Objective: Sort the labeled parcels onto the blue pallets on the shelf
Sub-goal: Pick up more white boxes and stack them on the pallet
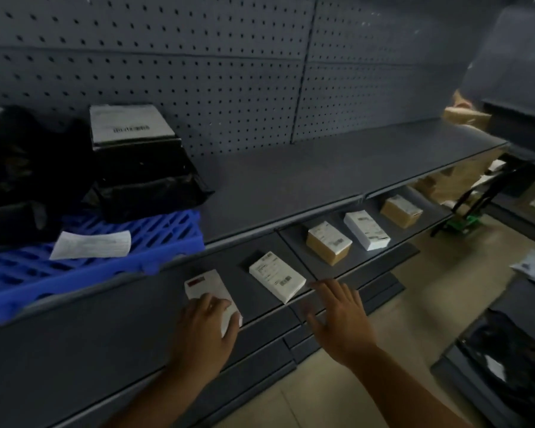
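on the lower shelf (155,307), at its front edge, the left hand (204,322) lies over the near end of a red-labelled white parcel (206,284), fingers curled round it in what looks like a grip. the right hand (337,313) holds nothing; its fingers are spread wide, and it hovers at the shelf lip just beside a second white parcel (277,276). three more labelled boxes lie in a row further right, well apart from both hands.

the step in hand appears to be the pick-up of the first parcel. the blue pallet (121,261) sits on the shelf above and to the left, with black bagged parcels (149,186) stacked at its back and a paper slip (91,244) lying on its open front part.

next, the parcel likely has to be lifted clear of the upper shelf's edge and carried up and left to the bare pallet slats. its label is too blurred to read.
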Demonstrator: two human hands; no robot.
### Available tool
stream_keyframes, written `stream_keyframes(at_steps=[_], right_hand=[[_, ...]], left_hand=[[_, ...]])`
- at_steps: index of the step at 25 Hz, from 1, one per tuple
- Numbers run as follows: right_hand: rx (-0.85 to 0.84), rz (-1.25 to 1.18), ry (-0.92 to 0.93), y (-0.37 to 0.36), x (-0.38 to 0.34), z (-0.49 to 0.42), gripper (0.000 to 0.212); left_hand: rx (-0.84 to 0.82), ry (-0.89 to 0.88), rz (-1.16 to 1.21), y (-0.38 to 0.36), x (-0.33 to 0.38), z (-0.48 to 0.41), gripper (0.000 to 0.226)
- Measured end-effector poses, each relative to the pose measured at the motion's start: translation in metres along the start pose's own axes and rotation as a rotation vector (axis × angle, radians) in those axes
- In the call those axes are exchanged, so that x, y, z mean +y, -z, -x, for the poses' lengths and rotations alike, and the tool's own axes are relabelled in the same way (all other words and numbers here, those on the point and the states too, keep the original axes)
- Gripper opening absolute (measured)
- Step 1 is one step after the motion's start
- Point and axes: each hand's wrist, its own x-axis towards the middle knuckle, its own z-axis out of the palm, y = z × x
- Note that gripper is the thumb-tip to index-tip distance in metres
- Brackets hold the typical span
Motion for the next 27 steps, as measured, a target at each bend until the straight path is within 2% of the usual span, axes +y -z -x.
stream_keyframes(at_steps=[4,7,9,12,15,18,21,23,27], right_hand=[[-0.096,-0.131,-0.014,-0.028,0.037,-0.039,0.044],[-0.132,-0.469,-0.182,-0.054,0.071,-0.077,0.044],[-0.183,-0.569,-0.267,-0.073,0.096,-0.093,0.051],[-0.29,-0.48,-0.294,-0.101,0.122,-0.11,0.058],[-0.304,-0.401,-0.259,-0.135,0.134,-0.125,0.075],[-0.334,-0.319,-0.195,-0.183,0.14,-0.141,0.098],[-0.371,-0.256,-0.23,-0.23,0.149,-0.148,0.12],[-0.299,-0.255,-0.211,-0.248,0.151,-0.143,0.118],[-0.089,-0.341,-0.209,-0.259,0.144,-0.131,0.104]], left_hand=[[-0.013,0.132,-0.036,-0.027,0.001,-0.011,0.045],[-0.018,0.363,0.045,-0.042,0.005,-0.026,0.039],[-0.022,0.498,0.042,-0.056,0.009,-0.03,0.043],[-0.041,0.674,0.012,-0.076,0.016,-0.027,0.053],[0.022,0.826,0.025,-0.1,0.017,-0.021,0.064],[0.149,0.894,0.069,-0.137,0.002,-0.027,0.079],[0.234,0.923,0.105,-0.177,-0.016,-0.041,0.109],[0.296,0.923,0.096,-0.197,-0.018,-0.048,0.119],[0.407,0.924,0.082,-0.217,-0.016,-0.052,0.108]])
